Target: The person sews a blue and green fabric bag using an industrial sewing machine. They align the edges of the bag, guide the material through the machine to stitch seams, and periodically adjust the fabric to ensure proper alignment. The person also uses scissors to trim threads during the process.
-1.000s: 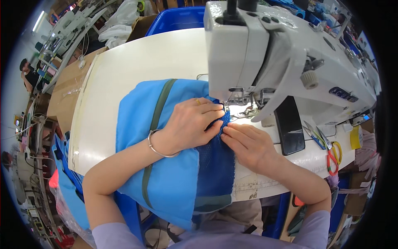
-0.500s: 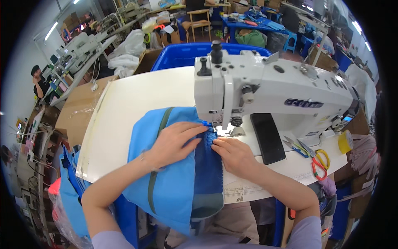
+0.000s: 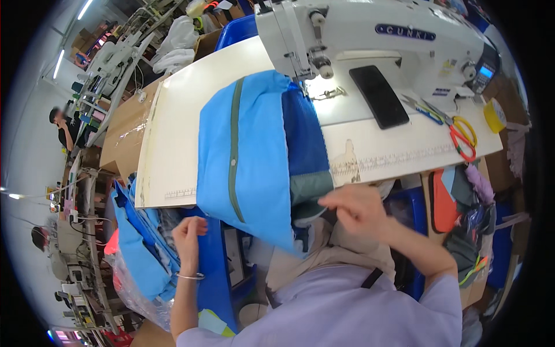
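A light blue fabric bag (image 3: pixel 260 156) with an olive zipper strip and dark blue mesh side lies on the white tabletop, its top under the needle area of the sewing machine (image 3: pixel 324 29), its lower end hanging over the front edge. My left hand (image 3: pixel 191 237) is below that edge, left of the bag, fingers curled with nothing visible in them. My right hand (image 3: pixel 358 211) is at the bag's lower right corner, index finger reaching toward the grey-green panel, other fingers bent; whether it touches is unclear.
A black phone (image 3: pixel 378 95), scissors (image 3: pixel 465 144) and yellow roll (image 3: pixel 494 115) are right of the needle. Blue fabric pieces (image 3: pixel 141 243) hang at the left; a blue bin (image 3: pixel 234 29) stands behind the table. A person in black (image 3: pixel 69 130) is at the far left.
Both my hands have left the fabric by the needle and dropped toward the front edge, the left farther out to the left. The view has tilted, showing more of my lap.
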### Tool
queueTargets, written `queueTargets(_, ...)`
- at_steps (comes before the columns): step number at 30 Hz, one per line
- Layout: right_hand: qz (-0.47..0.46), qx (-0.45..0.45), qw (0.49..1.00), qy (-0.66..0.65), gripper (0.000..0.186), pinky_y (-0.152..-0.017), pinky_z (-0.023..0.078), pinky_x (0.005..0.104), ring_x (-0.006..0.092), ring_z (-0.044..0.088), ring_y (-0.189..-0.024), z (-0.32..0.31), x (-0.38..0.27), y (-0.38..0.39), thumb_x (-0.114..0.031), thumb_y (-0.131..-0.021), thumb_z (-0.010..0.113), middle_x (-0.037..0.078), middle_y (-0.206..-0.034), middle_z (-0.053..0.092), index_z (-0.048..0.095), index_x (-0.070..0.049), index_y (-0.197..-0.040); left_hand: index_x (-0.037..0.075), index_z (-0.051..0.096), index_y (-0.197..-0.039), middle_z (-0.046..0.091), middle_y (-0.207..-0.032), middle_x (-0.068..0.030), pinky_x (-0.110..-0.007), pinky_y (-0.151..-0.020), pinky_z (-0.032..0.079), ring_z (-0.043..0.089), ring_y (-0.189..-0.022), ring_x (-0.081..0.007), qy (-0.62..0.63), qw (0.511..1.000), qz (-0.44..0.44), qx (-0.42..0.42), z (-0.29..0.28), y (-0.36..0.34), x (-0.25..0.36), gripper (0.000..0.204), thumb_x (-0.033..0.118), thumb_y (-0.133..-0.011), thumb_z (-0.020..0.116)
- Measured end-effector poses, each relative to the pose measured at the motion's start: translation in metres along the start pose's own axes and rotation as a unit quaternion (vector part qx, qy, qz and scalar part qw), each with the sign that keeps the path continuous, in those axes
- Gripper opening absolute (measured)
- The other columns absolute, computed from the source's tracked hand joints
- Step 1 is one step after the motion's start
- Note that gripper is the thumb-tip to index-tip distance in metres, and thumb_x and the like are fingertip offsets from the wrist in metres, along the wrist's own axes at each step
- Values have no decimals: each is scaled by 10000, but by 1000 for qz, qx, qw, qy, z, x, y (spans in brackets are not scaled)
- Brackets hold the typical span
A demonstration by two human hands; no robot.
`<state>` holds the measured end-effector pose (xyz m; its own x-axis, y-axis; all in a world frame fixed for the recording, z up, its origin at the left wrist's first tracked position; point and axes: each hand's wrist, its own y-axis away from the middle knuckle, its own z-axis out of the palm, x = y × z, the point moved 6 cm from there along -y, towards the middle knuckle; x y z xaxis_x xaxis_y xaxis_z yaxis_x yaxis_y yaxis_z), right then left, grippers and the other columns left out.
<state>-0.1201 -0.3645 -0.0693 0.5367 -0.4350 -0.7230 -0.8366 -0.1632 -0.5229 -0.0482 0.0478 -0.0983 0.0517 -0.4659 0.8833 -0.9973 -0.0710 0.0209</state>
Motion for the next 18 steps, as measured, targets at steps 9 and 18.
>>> queueTargets(9,215,-35,968,-122,602,-740,566,359,247,715,-763,67,-1,37,-315,-869,771,145,-956,746,618,14,-1350,-48,666,-1252,751,-1124,-123,-294,-1020,434,653,-1113,-172,104,968,-32,-228,64,10,2,336,188,-1014,629)
queueTargets(18,332,-2,925,-184,562,-767,581,367,251,738,-798,90,37,68,-378,-884,768,150,-872,742,675,42,-1245,-30,683,-1226,725,-1194,-150,-353,-916,536,681,-1091,-223,169,972,-160,-36,17,-13,-55,400,308,-1044,571)
